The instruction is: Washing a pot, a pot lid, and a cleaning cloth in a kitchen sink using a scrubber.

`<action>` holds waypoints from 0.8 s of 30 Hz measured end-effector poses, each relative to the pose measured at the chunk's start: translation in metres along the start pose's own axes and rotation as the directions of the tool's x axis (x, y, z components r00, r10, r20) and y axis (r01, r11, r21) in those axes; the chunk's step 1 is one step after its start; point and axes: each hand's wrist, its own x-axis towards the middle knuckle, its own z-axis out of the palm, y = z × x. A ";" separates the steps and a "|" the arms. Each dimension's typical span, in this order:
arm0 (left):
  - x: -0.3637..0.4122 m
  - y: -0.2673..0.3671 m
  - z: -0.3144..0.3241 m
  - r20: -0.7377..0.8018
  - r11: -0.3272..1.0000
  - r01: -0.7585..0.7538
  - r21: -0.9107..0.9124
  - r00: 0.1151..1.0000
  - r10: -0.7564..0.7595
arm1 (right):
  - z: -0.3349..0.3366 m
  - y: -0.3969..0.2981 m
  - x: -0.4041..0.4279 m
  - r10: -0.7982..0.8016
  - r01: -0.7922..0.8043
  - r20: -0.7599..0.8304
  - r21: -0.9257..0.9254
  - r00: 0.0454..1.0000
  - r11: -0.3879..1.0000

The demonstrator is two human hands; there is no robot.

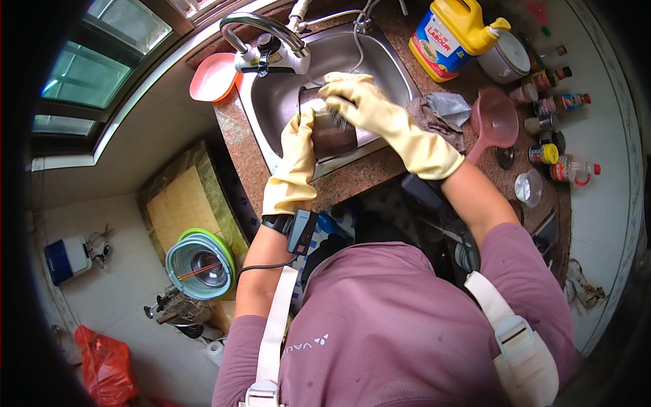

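Note:
Both my hands wear cream rubber gloves. Over the front of a stainless steel sink [274,114], my left hand [299,142] grips the rim of a metal pot [333,140], which lies tilted with its side upward. A dark metal scouring pad [339,121] is under the fingers of my right hand [353,99], against the pot's side. Part of the pad and of the pot is hidden by the gloves. Above the sink's left part arches a chrome faucet [262,20] with a white body.
Left of the sink sits an orange-rimmed dish [213,76]. A yellow detergent jug [447,40], a grey-brown cloth [432,119], a pink plastic dipper [494,117] and several bottles stand or lie at right. Blue and green basins [175,264] are at lower left.

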 end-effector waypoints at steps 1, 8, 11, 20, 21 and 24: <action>0.002 -0.002 0.003 0.014 0.997 0.073 -0.036 0.997 -0.072 | 0.002 0.033 0.002 0.110 -0.112 0.019 0.120 0.994 0.986; 0.003 -0.020 -0.005 0.088 0.995 0.027 -0.098 0.996 -0.019 | 0.023 0.023 0.024 0.090 -0.072 0.123 -0.143 0.988 0.987; 0.003 -0.011 0.014 0.116 0.997 0.053 -0.058 0.992 -0.046 | 0.019 0.100 0.034 0.261 -0.248 0.058 -0.174 0.964 0.953; -0.003 -0.003 0.005 0.071 0.997 0.059 -0.045 0.996 -0.056 | 0.015 0.072 0.021 0.245 -0.251 0.100 0.047 0.964 0.967; -0.003 0.001 0.008 0.072 0.997 0.071 -0.032 0.995 -0.069 | 0.009 0.093 0.022 0.486 -0.512 0.225 0.074 0.845 0.856; 0.007 -0.020 -0.034 0.015 0.996 0.068 -0.066 0.998 -0.068 | 0.016 0.058 0.019 0.414 -0.454 0.230 0.164 0.881 0.876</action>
